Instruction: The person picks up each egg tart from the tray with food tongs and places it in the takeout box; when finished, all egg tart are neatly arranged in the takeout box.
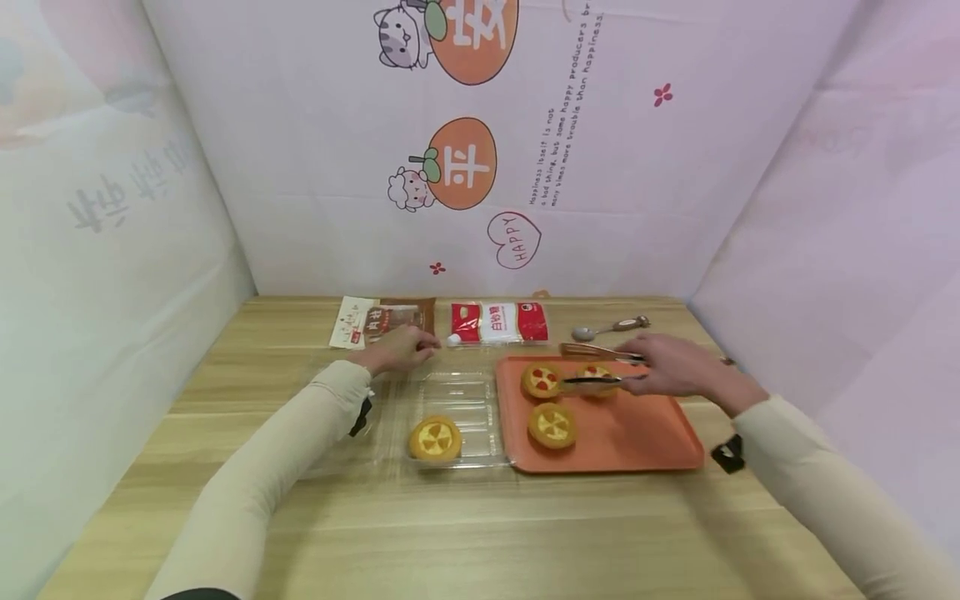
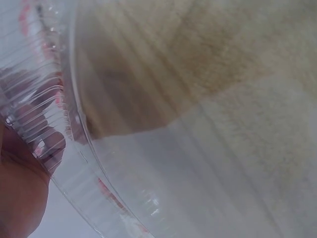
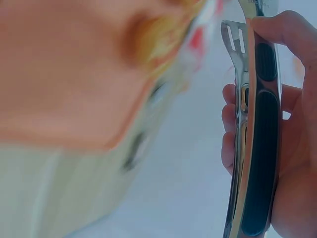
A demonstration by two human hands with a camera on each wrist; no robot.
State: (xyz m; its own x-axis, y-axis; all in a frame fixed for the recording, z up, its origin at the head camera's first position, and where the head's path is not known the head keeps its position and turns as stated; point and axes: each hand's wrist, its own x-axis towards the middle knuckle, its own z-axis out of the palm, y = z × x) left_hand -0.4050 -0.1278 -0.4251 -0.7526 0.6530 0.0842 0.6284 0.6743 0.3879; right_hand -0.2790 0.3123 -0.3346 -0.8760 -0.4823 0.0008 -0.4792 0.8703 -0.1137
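My left hand (image 1: 401, 350) is at the far edge of a clear plastic box (image 1: 457, 398). In the left wrist view its fingers show through the ridged plastic edge, which it grips. One yellow-topped tart (image 1: 436, 439) sits in the box's near part. My right hand (image 1: 671, 364) holds metal tongs (image 1: 592, 381) with dark grips above an orange tray (image 1: 630, 433). The tongs' arms are spread, their tips near a tart with red spots (image 1: 542, 381). A second red-spotted tart (image 1: 597, 375) lies partly hidden behind them. Closer to me on the tray is another yellow-topped tart (image 1: 552, 426).
Along the back of the wooden table lie a brown and white packet (image 1: 352, 323), a red and white bag (image 1: 498, 323) and a spoon (image 1: 585, 333). A white printed cloth (image 1: 322, 167) encloses the back and sides.
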